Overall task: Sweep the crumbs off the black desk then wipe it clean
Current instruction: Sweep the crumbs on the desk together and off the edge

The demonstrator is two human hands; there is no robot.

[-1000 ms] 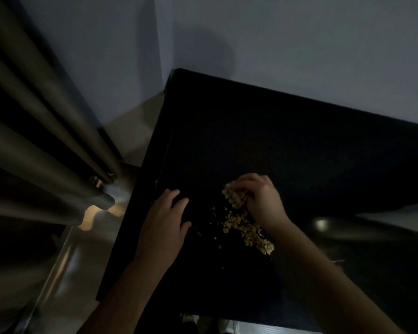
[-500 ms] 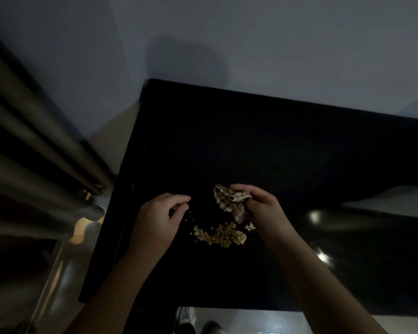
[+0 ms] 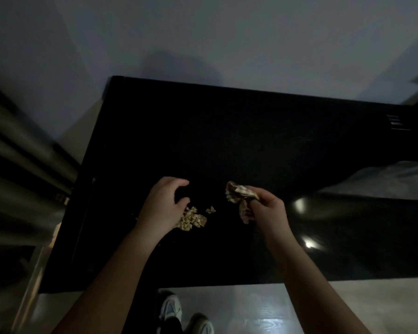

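Note:
A heap of pale crumbs (image 3: 194, 220) lies on the black desk (image 3: 227, 131), near its front left, with a few loose bits (image 3: 210, 209) just to the right. My left hand (image 3: 164, 208) is cupped, fingers curved, its palm edge against the left side of the heap. To the right of the crumbs, my right hand (image 3: 269, 213) grips a crumpled patterned cloth (image 3: 237, 195), which is lifted just off the desk top.
Grey curtain folds (image 3: 15, 150) hang at the left, close to the desk's left edge. A wall runs behind the desk. My shoes (image 3: 173, 307) stand on the pale floor below the front edge. A pale surface (image 3: 384, 177) shows at the right.
The right hand lifted the cloth off the crumbs and moved to the right. The left hand went from flat to cupped and closed in on the heap, which is now gathered tighter.

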